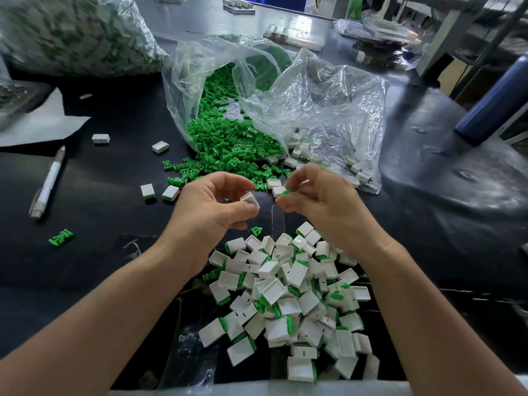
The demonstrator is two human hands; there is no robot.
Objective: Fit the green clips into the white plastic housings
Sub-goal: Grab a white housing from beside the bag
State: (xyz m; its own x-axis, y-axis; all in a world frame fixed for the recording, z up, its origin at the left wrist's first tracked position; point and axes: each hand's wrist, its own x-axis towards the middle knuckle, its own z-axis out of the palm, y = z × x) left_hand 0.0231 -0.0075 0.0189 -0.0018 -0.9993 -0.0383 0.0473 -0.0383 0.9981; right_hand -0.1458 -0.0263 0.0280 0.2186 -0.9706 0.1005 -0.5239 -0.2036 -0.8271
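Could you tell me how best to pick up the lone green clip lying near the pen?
Pinch the clip across its narrow width, from above. It lies flat on the table, its long axis running lower-left to upper-right, with nothing crowding its long sides.

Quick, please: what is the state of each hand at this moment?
Left hand: closed, pinching a white housing.
Right hand: closed, pinching a green clip.
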